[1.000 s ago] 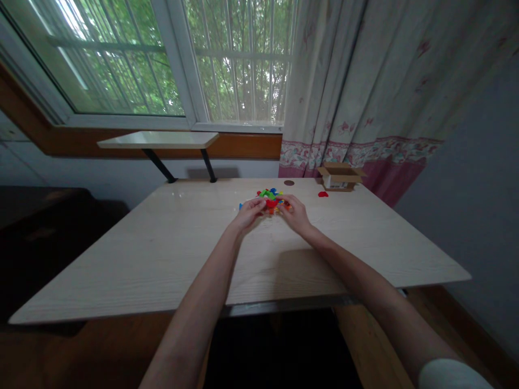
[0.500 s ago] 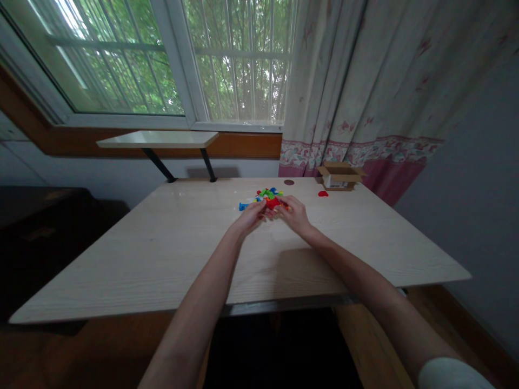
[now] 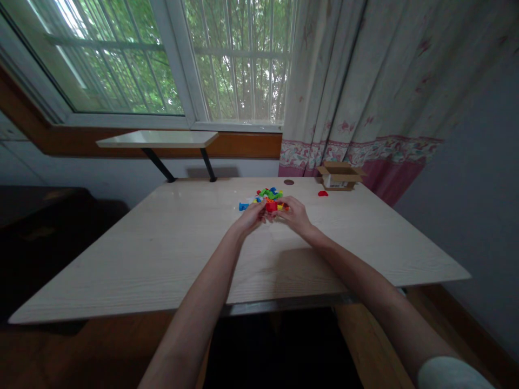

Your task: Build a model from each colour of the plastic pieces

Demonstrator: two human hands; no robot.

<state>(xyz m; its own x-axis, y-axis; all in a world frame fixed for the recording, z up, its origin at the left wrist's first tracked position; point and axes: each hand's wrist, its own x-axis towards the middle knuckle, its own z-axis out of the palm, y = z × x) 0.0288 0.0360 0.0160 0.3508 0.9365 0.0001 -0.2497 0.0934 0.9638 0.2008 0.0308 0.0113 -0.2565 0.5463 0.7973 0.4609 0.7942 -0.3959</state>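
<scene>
Between my two hands is a small red plastic piece, with a bit of orange at its top. My left hand grips it from the left, thumb uppermost. From the right, my right hand pinches the same piece with its fingertips. Just behind the hands lies a pile of colourful plastic pieces, green, blue, yellow and red. A blue piece lies at the pile's left end, close to my left hand. The exact shape of the red piece is too small to make out.
An open cardboard box stands at the table's back right, with a flat red piece in front of it. A dark round disc lies near the back edge. A raised white shelf stands at the back left of the wooden table.
The red piece has turned a little between my fingers, and orange now shows at its top. Both hands stay in nearly the same place.
</scene>
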